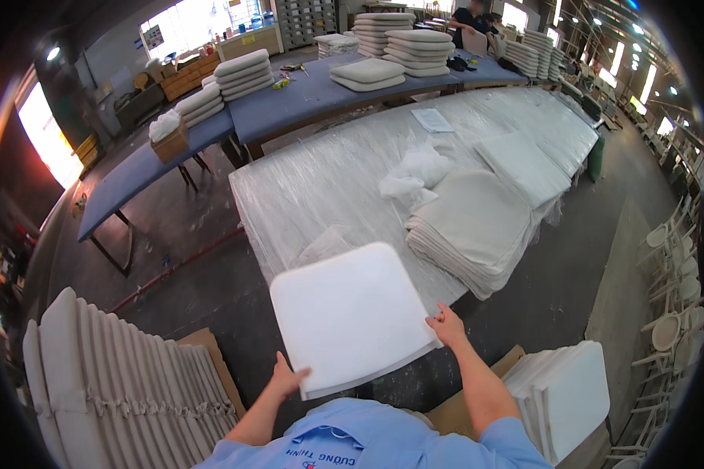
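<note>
A white foam seat pad [344, 313] with rounded far corners is held in front of me, its far part over the near edge of the plastic-covered table [305, 187]. My left hand [289, 377] grips the near left corner, fingers partly beneath it. At the near right corner, my right hand [446, 324] pinches the pad's edge. Just beyond the pad lies a crumpled clear plastic piece [325, 244]. To its right rests a stack of off-white fabric covers [477, 227], with a bunched white plastic bag [418, 172] beside it.
Cushions stand in a long row [125, 375] at lower left. White pads [559, 399] are stacked at lower right. Across the back runs a blue table [305, 102] bearing cushion piles [414, 51]. Chair frames [669, 332] line the right; a person [473, 27] stands far off.
</note>
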Demonstrator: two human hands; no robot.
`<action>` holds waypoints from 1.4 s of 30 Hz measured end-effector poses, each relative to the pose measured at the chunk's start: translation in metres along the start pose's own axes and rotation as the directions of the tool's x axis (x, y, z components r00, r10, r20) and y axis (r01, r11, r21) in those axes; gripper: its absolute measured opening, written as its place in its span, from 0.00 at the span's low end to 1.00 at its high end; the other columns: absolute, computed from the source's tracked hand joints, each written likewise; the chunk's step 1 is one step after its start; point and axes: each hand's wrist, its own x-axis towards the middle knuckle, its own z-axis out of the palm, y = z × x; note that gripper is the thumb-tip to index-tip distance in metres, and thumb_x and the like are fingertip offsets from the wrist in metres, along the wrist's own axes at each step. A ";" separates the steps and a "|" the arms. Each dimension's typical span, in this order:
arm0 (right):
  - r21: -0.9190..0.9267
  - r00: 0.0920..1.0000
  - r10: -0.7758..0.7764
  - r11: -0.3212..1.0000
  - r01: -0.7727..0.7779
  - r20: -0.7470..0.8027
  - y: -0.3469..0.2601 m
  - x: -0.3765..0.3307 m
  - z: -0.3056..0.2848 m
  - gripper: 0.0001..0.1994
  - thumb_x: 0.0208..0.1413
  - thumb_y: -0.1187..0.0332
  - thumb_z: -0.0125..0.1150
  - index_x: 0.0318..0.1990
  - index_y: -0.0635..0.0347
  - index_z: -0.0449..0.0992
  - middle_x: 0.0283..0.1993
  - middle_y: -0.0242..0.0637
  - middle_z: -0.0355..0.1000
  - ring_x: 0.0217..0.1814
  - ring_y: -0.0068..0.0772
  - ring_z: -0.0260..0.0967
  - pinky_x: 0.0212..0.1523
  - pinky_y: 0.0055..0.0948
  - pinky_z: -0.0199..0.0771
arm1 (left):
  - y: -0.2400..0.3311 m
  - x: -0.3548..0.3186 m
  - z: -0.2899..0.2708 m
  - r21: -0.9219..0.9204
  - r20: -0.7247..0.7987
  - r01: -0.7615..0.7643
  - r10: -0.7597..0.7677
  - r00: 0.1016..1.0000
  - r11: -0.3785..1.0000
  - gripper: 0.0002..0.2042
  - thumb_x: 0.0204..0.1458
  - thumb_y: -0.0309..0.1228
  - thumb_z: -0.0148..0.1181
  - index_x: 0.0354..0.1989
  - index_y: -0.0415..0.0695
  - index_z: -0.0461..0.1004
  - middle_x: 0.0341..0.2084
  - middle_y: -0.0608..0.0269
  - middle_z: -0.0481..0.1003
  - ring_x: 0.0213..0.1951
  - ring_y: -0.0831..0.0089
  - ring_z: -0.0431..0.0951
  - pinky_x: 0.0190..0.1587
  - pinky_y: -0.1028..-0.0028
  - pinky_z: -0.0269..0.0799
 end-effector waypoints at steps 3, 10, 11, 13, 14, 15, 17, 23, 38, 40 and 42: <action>0.093 0.998 -0.026 0.995 0.021 0.054 -0.005 0.011 0.035 0.32 0.54 0.58 0.73 0.63 0.63 0.73 0.37 0.36 0.80 0.39 0.28 0.77 0.44 0.29 0.75 | -0.004 0.008 0.015 0.530 -0.009 -0.187 0.226 0.974 0.827 0.52 0.51 0.55 0.67 0.79 0.47 0.44 0.76 0.40 0.44 0.74 0.40 0.52 0.73 0.51 0.54; 0.009 0.991 -0.071 0.998 0.070 0.114 -0.016 0.062 0.053 0.22 0.55 0.55 0.69 0.54 0.57 0.81 0.38 0.39 0.81 0.40 0.40 0.79 0.44 0.36 0.76 | 0.031 0.034 0.064 0.642 0.305 -0.269 0.082 0.949 0.718 0.38 0.55 0.54 0.61 0.74 0.57 0.60 0.74 0.49 0.55 0.70 0.37 0.59 0.67 0.46 0.62; 0.002 0.988 -0.116 0.993 0.116 0.104 -0.017 0.077 0.052 0.22 0.55 0.55 0.69 0.53 0.58 0.81 0.36 0.39 0.80 0.39 0.38 0.78 0.43 0.35 0.76 | 0.038 0.041 0.067 0.639 0.347 -0.256 0.026 0.938 0.725 0.38 0.56 0.54 0.61 0.74 0.56 0.61 0.73 0.49 0.58 0.69 0.38 0.62 0.66 0.47 0.64; -0.011 0.975 -0.200 0.979 0.202 0.095 -0.022 0.116 0.050 0.21 0.56 0.57 0.69 0.53 0.61 0.81 0.33 0.38 0.80 0.35 0.32 0.78 0.40 0.33 0.76 | 0.055 0.058 0.071 0.506 0.336 -0.223 0.048 0.941 0.833 0.36 0.56 0.53 0.61 0.72 0.54 0.63 0.69 0.50 0.64 0.63 0.40 0.69 0.61 0.51 0.69; -0.007 0.972 -0.189 0.981 0.192 0.136 -0.028 0.137 0.049 0.21 0.57 0.57 0.68 0.52 0.60 0.81 0.33 0.38 0.79 0.34 0.33 0.77 0.39 0.34 0.75 | 0.063 0.068 0.073 0.435 0.324 -0.201 0.056 0.945 0.878 0.35 0.57 0.53 0.60 0.71 0.52 0.64 0.66 0.50 0.67 0.60 0.42 0.72 0.59 0.53 0.72; -0.003 0.967 -0.180 0.983 0.183 0.179 -0.035 0.162 0.048 0.20 0.57 0.57 0.68 0.52 0.59 0.81 0.32 0.38 0.79 0.33 0.33 0.77 0.38 0.34 0.75 | 0.070 0.078 0.076 0.359 0.309 -0.178 0.063 0.949 0.916 0.34 0.57 0.53 0.60 0.70 0.51 0.65 0.64 0.51 0.70 0.57 0.43 0.75 0.56 0.55 0.74; 0.000 0.953 -0.184 0.982 0.190 0.239 -0.051 0.210 0.050 0.20 0.57 0.58 0.68 0.52 0.58 0.81 0.31 0.38 0.79 0.31 0.34 0.77 0.36 0.35 0.75 | 0.090 0.097 0.082 0.284 0.306 -0.088 -0.003 0.952 0.955 0.33 0.56 0.53 0.62 0.67 0.49 0.67 0.60 0.48 0.72 0.56 0.43 0.75 0.55 0.54 0.74; -0.031 0.931 -0.262 0.960 0.278 0.254 -0.127 0.379 0.050 0.23 0.56 0.57 0.67 0.57 0.54 0.79 0.46 0.47 0.81 0.49 0.49 0.79 0.52 0.42 0.76 | 0.141 0.148 0.129 0.306 -0.001 0.217 -0.228 0.974 0.927 0.34 0.49 0.57 0.68 0.57 0.46 0.70 0.53 0.41 0.71 0.53 0.46 0.75 0.55 0.55 0.73; 0.366 0.754 -0.637 0.748 0.554 0.162 -0.162 0.414 0.068 0.10 0.55 0.72 0.62 0.45 0.58 0.79 0.33 0.44 0.76 0.32 0.42 0.74 0.36 0.37 0.73 | 0.185 0.174 0.144 0.366 -0.149 0.545 -0.531 0.834 0.754 0.36 0.49 0.57 0.69 0.58 0.43 0.68 0.54 0.40 0.72 0.54 0.48 0.76 0.54 0.58 0.74; 0.412 0.710 -0.647 0.748 0.521 0.278 -0.139 0.354 0.046 0.11 0.54 0.72 0.61 0.45 0.56 0.80 0.38 0.43 0.77 0.35 0.43 0.75 0.39 0.39 0.75 | 0.186 0.180 0.143 0.322 0.006 0.463 -0.491 0.871 0.826 0.34 0.53 0.56 0.66 0.58 0.41 0.70 0.51 0.43 0.76 0.51 0.50 0.79 0.51 0.60 0.76; 0.389 0.651 -0.607 0.794 0.467 0.455 -0.124 0.310 0.024 0.13 0.54 0.72 0.59 0.47 0.54 0.80 0.45 0.42 0.77 0.41 0.45 0.77 0.44 0.41 0.76 | 0.200 0.200 0.137 -0.067 0.177 0.427 -0.411 0.894 0.902 0.29 0.59 0.54 0.61 0.56 0.40 0.72 0.46 0.50 0.80 0.46 0.56 0.81 0.49 0.60 0.76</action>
